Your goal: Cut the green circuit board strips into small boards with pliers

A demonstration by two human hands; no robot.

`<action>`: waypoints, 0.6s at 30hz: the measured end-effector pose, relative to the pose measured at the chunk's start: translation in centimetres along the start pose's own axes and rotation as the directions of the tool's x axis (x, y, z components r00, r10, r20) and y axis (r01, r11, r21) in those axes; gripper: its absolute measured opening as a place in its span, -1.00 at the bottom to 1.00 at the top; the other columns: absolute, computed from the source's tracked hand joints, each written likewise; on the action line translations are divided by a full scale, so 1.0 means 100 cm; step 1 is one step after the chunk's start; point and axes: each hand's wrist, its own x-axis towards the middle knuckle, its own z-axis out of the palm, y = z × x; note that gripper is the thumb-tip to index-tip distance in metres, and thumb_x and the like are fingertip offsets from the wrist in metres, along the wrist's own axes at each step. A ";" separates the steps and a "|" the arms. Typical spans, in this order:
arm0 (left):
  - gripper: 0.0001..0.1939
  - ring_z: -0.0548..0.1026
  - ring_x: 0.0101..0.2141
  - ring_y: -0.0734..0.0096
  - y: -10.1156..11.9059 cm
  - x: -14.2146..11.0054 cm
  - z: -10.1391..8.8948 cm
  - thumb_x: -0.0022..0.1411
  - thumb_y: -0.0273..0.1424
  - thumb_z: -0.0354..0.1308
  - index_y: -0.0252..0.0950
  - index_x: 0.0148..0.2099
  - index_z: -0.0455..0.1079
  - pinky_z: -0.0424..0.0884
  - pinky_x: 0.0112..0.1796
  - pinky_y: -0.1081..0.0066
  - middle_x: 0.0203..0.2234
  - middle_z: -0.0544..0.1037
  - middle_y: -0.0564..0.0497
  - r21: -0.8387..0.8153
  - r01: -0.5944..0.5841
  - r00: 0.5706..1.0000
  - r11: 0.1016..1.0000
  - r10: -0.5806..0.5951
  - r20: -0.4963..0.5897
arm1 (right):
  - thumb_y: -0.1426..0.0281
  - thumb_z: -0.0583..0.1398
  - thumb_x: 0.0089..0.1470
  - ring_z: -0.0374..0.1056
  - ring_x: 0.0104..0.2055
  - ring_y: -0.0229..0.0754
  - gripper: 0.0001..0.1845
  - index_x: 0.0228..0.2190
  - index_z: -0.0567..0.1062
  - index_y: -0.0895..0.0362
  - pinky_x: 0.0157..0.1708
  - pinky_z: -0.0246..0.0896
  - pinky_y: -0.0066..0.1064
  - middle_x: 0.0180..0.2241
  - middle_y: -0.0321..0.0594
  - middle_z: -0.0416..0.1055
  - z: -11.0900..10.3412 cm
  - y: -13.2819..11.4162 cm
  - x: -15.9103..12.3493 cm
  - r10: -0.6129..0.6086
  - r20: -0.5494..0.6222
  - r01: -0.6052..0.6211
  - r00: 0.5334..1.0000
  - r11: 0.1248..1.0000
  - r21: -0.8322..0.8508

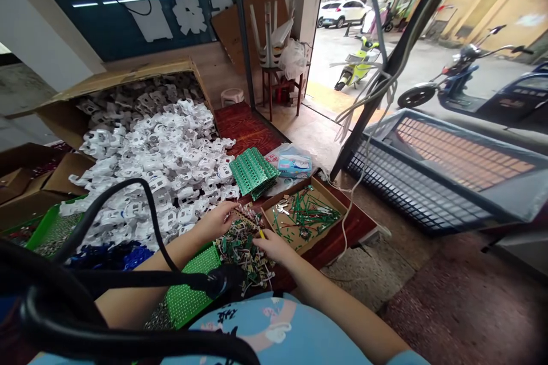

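Observation:
My left hand (220, 220) pinches one end of a brown circuit board strip (245, 215) with small parts along it. Closed around a slim yellow object (262, 234), my right hand (272, 245) is close to the strip's other end; the object's kind is too small to make out. Beneath both hands lies a heap of small circuit boards with wires (244, 254). Beyond them is a stack of green circuit board panels (253, 170). To the right, a shallow cardboard box (314, 240) contains green strips, red wires and scissors (282, 209).
White plastic housings (158, 154) spill from a large carton (120, 75) on the left. A green basket (192, 288) and blue parts (113, 255) are near my left arm. Black cables (145, 280) cross in front. A tissue pack (294, 165) and a grey crate (428, 205) are rightward.

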 end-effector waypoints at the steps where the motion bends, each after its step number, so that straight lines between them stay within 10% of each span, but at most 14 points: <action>1: -0.64 0.32 -0.08 0.36 0.001 0.002 0.000 0.18 -0.45 -0.11 -0.33 0.03 0.24 0.26 -0.06 0.36 -0.11 0.37 -0.13 0.043 -0.048 0.999 0.998 0.047 0.012 | 0.26 0.13 -0.14 0.24 -0.39 -0.25 -0.69 -0.34 0.36 0.20 -0.38 0.12 -0.45 -0.44 -0.25 0.32 -0.002 -0.001 -0.003 -0.021 0.001 0.021 1.000 0.999 0.027; 13: -0.62 0.39 -0.29 0.43 -0.010 0.018 -0.019 0.22 -0.41 -0.14 -0.07 0.04 0.30 0.28 -0.27 0.49 -0.25 0.41 -0.02 0.307 -0.223 0.925 0.925 0.101 0.367 | 0.20 0.11 -0.16 0.25 -0.42 -0.25 -0.65 -0.34 0.33 0.18 -0.37 0.15 -0.43 -0.47 -0.27 0.32 -0.034 0.018 -0.040 0.151 -0.067 -0.126 0.986 0.950 0.286; 18: -0.57 0.39 -0.25 0.45 -0.014 0.017 -0.023 0.15 -0.52 -0.13 -0.11 0.01 0.34 0.27 -0.24 0.53 -0.20 0.40 -0.02 0.289 -0.144 0.914 0.946 0.015 0.406 | 0.22 0.10 -0.14 0.27 -0.32 -0.18 -0.66 -0.34 0.36 0.20 -0.32 0.15 -0.40 -0.37 -0.19 0.37 -0.048 0.033 -0.055 0.071 -0.083 -0.066 0.994 0.996 0.062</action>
